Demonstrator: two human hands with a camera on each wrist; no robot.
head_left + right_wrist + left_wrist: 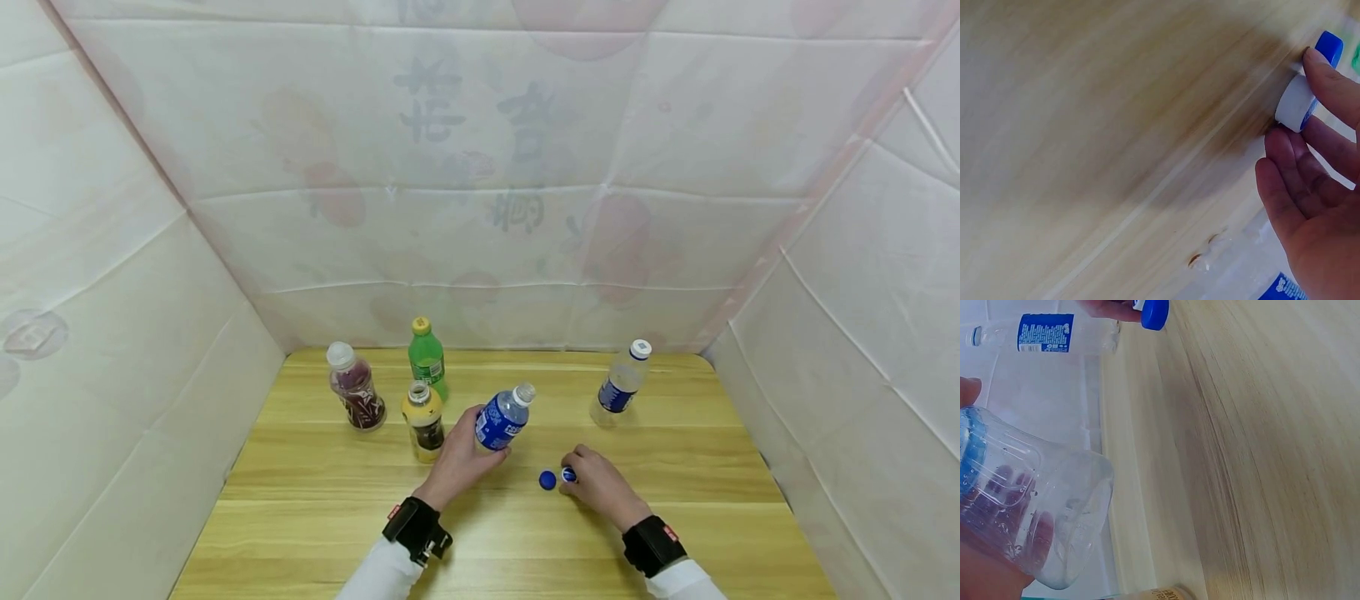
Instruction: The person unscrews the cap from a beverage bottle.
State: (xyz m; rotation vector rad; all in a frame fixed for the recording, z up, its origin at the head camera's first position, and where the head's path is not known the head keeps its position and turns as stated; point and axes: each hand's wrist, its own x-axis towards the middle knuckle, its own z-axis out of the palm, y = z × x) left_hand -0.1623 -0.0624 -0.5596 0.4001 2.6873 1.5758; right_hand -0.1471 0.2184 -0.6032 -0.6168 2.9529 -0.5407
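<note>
My left hand [467, 454] grips a clear plastic bottle [504, 417] with a blue label, tilted to the right, its neck pointing up and away. In the left wrist view the lower part of this bottle [1063, 506] looks clear, with droplets on its wall. With thumb and fingers, my right hand [600, 485] pinches a white bottle cap [1292, 103] with a blue-printed top, low over the wooden table [510, 542]. Just left of those fingertips, a blue cap [547, 480] lies on the table.
Left of my left hand stand a yellow-topped bottle without a cap [424, 425], a green bottle [427, 358] and a dark purple bottle [358, 392] with a whitish cap. A clear bottle [619, 387] with a blue label stands back right. White cloth walls [480, 250] enclose the table.
</note>
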